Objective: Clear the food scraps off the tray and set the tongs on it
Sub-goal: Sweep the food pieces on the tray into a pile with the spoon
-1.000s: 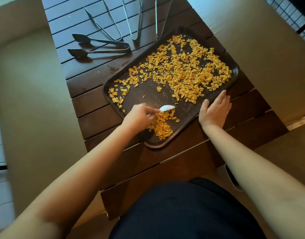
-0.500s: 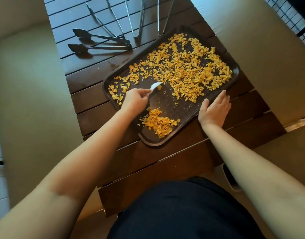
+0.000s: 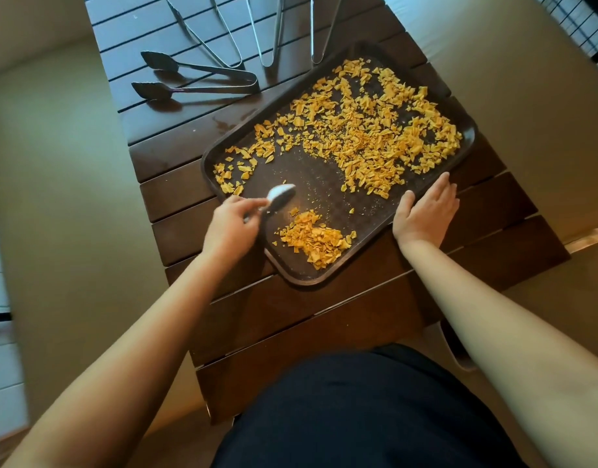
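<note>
A dark slatted wooden table stands on a beige floor.

You see a dark brown tray with a fine grid texture, strewn with orange-yellow scraps. The spoon is white. The tongs are silvery grey metal. The tabletop is dark brown slats, and your clothing is dark navy.
</note>
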A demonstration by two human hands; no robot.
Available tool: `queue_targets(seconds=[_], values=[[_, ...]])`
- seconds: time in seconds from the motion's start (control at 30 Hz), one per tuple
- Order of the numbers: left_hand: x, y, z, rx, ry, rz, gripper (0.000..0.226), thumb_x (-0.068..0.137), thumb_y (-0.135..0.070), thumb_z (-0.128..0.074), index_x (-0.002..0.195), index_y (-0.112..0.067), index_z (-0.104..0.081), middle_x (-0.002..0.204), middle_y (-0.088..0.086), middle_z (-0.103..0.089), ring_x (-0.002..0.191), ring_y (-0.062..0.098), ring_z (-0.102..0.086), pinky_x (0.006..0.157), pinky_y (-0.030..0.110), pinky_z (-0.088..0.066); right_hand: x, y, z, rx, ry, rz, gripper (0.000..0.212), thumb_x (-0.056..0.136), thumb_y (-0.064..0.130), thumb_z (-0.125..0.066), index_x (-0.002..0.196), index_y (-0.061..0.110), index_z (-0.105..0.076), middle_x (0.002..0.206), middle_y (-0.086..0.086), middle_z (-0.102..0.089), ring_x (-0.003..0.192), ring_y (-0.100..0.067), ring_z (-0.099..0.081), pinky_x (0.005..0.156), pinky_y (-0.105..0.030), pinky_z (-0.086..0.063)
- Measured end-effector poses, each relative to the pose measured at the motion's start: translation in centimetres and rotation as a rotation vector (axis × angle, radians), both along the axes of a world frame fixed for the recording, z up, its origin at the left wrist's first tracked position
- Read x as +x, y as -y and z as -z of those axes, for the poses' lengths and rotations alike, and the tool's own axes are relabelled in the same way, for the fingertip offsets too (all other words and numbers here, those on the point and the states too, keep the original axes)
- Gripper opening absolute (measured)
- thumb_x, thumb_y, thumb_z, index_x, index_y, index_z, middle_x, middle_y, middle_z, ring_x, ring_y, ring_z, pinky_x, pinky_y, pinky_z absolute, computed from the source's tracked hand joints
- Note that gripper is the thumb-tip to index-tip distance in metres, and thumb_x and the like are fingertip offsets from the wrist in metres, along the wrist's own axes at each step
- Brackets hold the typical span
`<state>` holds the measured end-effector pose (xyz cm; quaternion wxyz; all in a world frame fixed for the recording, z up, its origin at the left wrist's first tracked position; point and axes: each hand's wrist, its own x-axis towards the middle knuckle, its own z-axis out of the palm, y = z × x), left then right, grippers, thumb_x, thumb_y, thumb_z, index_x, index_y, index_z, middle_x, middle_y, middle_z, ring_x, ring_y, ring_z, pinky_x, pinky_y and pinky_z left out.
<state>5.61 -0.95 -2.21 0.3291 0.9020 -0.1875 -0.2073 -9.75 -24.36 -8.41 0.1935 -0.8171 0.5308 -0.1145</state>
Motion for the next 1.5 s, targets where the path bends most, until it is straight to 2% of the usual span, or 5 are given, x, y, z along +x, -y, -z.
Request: queue_targets(seconds=[0.17,0.43,0.9,1.3,1.5], values=[[1.4,-0.1,0.5,0.056,0.045,-0.026,0.029,0.095,-0.015,-0.049,0.12,-0.02,-0.062,0.108,-0.002,-0.051,0.096,0.014,-0.052,0.077,0.023,-0.042,0.0,0.0,-0.1,0.001,-0.002,-0.002,0.075,0.087,0.038,-0.028,0.148,-0.003,-0.01,0.153,-0.022,-0.019,0.144,-0.032,-0.012,0.117,-0.041,-0.006],[-1.8,-1.8,-0.4,0.125,-0.036,0.336,0.023,0.092,-0.018,-0.056,0.109,-0.027,-0.068,0.098,-0.009,-0.055,0.088,0.008,-0.056,0.078,0.025,-0.048,0.0,0.0,0.0,0.005,0.003,-0.006,0.074,0.089,0.037,-0.03,0.148,-0.002,-0.01,0.153,-0.023,-0.018,0.144,-0.032,-0.011,0.117,-0.041,-0.005],[-2.2,-0.3,-0.8,0.147,0.033,0.501,0.023,0.091,-0.023,-0.057,0.109,-0.031,-0.068,0.103,-0.006,-0.057,0.092,0.009,-0.056,0.081,0.033,-0.051,-0.1,0.1,0.0,0.003,0.003,-0.011,0.071,0.092,0.036,-0.032,0.148,-0.002,-0.01,0.154,-0.022,-0.018,0.144,-0.032,-0.011,0.117,-0.041,-0.005],[-1.7,0.8,-0.4,0.036,0.093,0.24,0.026,0.093,-0.021,-0.054,0.116,-0.024,-0.065,0.105,-0.001,-0.055,0.091,0.013,-0.055,0.076,0.03,-0.051,-0.1,0.1,0.1,0.0,0.007,-0.005,0.072,0.091,0.038,-0.03,0.148,-0.001,-0.01,0.154,-0.022,-0.018,0.144,-0.032,-0.011,0.117,-0.041,-0.006],[-2.6,0.6,-0.2,0.103,0.022,0.343,0.025,0.091,-0.017,-0.056,0.11,-0.026,-0.068,0.101,-0.005,-0.057,0.089,0.01,-0.056,0.077,0.024,-0.048,-0.1,0.1,0.1,0.012,0.011,0.0,0.071,0.093,0.037,-0.033,0.148,-0.001,-0.01,0.154,-0.022,-0.018,0.144,-0.031,-0.011,0.117,-0.041,-0.005]])
